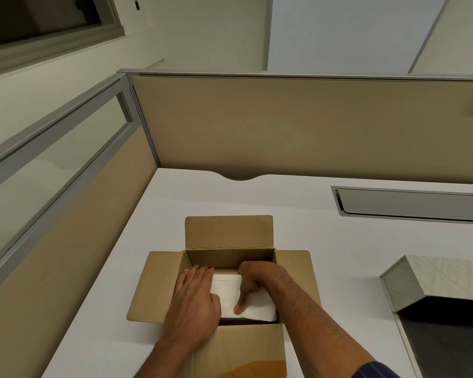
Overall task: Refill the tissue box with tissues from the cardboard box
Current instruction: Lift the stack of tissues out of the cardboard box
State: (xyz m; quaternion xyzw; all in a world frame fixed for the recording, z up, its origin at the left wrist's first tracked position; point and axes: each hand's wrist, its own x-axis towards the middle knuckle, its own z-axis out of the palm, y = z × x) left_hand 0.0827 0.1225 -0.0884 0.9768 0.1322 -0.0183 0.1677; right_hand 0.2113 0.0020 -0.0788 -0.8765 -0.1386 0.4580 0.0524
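Open brown cardboard box [224, 268] sits on the white desk [339, 241], all four flaps folded out; the near flap has an orange-brown stain at its near edge. Inside lies a white stack of tissues [227, 291], filling most of the box floor, nearer the near wall.

Left hand [194, 304] reaches in from the near-left, palm down, fingers extended and together, lying flat over the left part of the stack; the thumb rests on the stack top. It presses on it, not closed around anything. Right hand [250, 282] comes in from the right, fingers curled down at the far right side of the stack, thumb tip pressed on the top near the near edge. Whether those fingers actually hook under the stack, cannot tell, since they are hidden behind the hand.

Shiny brushed-metal tissue box [432, 279] stands to the right, well apart from the cardboard box, its dark opening facing near. Grey metal cable hatch [410, 204] is set in the desk far right. Beige cubicle partition [284, 124] runs along the far edge.
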